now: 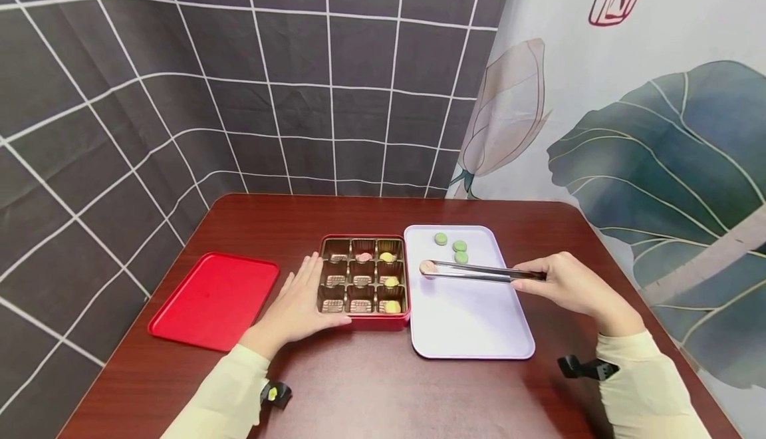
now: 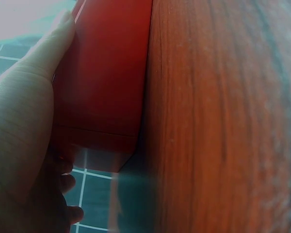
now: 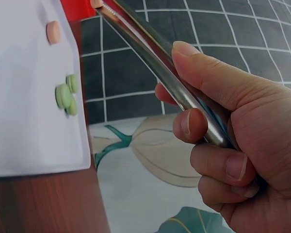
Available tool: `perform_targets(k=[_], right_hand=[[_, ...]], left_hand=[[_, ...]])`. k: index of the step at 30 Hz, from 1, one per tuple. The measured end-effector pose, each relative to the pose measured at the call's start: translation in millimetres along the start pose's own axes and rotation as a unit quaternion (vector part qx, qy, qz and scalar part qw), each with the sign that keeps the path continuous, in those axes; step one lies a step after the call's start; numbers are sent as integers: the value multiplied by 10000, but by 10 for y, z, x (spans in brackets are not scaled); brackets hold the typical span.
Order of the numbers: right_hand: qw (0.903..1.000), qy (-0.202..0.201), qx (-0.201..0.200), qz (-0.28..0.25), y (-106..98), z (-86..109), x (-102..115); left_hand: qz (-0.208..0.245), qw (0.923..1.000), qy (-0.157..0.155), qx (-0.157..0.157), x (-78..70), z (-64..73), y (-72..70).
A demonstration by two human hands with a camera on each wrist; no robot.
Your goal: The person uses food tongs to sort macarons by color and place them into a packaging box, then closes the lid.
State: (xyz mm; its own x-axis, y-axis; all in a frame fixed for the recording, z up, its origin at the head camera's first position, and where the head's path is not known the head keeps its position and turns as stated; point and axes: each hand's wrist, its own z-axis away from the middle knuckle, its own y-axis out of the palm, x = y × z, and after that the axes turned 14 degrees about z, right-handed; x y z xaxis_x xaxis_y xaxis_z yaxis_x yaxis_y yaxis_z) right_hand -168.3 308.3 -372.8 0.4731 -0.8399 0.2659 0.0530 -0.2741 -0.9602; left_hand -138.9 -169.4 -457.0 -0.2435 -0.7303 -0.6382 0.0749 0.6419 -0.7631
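My right hand (image 1: 568, 283) grips a pair of metal tongs (image 3: 150, 56), thumb on one arm and curled fingers round the other. At the tongs' tips is a peach-coloured macaron (image 1: 427, 267), over the left part of the white tray (image 1: 467, 326). In the right wrist view, another peach macaron (image 3: 53, 32) lies on the tray. My left hand (image 1: 298, 302) rests against a red box (image 1: 377, 322), fingers straight along its left side, thumb at the front. Its brown divided insert (image 1: 361, 271) holds a pink macaron (image 1: 364, 257) in the back middle compartment and three yellow macarons (image 1: 391, 306) down the right column.
Three green macarons (image 1: 459, 246) lie at the back of the white tray, which stands right beside the box. A red tray-like lid (image 1: 215, 299) lies to the left on the brown table (image 1: 347, 386). A dark gridded curtain (image 1: 299, 93) hangs behind.
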Motion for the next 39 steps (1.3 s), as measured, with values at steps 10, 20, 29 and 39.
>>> perform_targets(k=[10, 20, 29, 39], right_hand=[[9998, -169, 83, -78, 49, -169, 118], [9973, -731, -42, 60, 122, -418, 272], [9945, -1045, 51, -11, 142, -626, 418], [9887, -1473, 184, 202, 147, -866, 580]], left_hand=[[-1, 10000, 11, 9, -18, 14, -11], [-34, 10000, -23, 3, -15, 17, -2], [-67, 10000, 7, -6, -37, 16, -18], [-50, 10000, 4, -10, -23, 9, -5]])
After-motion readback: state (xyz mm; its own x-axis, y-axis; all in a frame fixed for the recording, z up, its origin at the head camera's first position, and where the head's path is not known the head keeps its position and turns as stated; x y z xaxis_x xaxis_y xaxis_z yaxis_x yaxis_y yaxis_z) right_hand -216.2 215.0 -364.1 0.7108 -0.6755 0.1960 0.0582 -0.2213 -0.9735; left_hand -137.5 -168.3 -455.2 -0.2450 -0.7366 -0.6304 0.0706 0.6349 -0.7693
